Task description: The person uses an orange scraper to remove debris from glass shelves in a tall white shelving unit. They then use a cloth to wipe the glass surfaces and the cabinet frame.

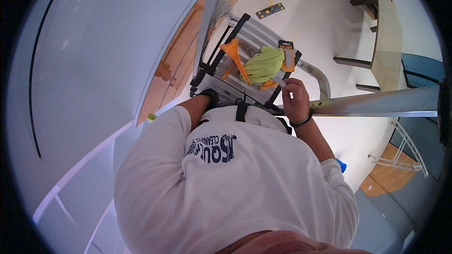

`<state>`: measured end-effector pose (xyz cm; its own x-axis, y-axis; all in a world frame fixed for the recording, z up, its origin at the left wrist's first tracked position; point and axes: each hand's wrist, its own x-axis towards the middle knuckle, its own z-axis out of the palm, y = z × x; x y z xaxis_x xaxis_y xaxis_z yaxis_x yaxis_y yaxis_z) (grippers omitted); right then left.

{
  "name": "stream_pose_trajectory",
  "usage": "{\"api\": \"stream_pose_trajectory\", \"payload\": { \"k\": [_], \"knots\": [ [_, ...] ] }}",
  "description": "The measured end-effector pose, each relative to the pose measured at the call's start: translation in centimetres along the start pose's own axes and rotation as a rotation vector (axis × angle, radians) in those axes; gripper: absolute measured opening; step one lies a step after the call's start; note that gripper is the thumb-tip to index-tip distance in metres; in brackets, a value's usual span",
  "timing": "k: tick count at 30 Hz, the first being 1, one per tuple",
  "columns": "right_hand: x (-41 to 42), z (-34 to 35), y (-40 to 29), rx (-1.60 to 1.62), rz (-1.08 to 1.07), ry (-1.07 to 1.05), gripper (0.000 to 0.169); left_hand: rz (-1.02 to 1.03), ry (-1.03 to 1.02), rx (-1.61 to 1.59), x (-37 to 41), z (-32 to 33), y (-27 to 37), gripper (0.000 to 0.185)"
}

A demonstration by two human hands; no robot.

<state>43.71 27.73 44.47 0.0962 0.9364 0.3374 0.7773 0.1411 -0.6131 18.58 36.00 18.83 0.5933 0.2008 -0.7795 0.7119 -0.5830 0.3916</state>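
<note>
A stepladder's ribbed metal top platform (259, 30) lies before me. On it are a crumpled lime-green cloth (263, 65), an orange plastic scraper-like tool (233, 56) with a wide end, and an orange-and-black blister package (288, 56). A small orange piece (269, 84) shows below the cloth. My right hand (296, 97), at the platform's lower right edge, pinches a small thin pale piece (281, 83) between thumb and fingers. A dark band circles that wrist. My left hand (213, 96) is mostly hidden at the platform's lower left, with something black around the wrist.
A flat mop head (270, 10) on a yellow pole rests on the floor beyond the ladder. A metal rail (374, 104) runs off right. Wooden shelving (386, 56) and a white wire rack (402, 148) stand to the right. A large pale panel (95, 42) rises at left.
</note>
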Motion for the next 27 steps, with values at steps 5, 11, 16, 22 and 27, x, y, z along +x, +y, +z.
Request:
{"api": "stream_pose_trajectory", "payload": {
  "k": [5,11,16,22,27],
  "knots": [
    [-0.1,0.1,0.2,0.017,0.003,0.019,0.025,-0.039,0.037,-0.036,0.6,1.4,-0.8,0.023],
    [-0.1,0.3,0.0,-0.012,0.029,-0.027,0.021,-0.048,0.053,-0.062,0.4,1.4,-0.8,0.025],
    [-1.4,2.1,0.3,0.165,0.529,-0.271,0.016,-0.043,0.068,-0.079,0.4,1.5,-0.9,0.026],
    [-3.0,5.2,3.6,0.291,0.911,-0.482,0.019,-0.023,0.073,-0.076,0.7,1.4,-1.0,0.027],
    [-3.5,7.1,4.7,0.634,1.227,-0.46,0.015,-0.004,0.065,-0.046,0.5,1.3,-1.9,0.029]
  ]
}}
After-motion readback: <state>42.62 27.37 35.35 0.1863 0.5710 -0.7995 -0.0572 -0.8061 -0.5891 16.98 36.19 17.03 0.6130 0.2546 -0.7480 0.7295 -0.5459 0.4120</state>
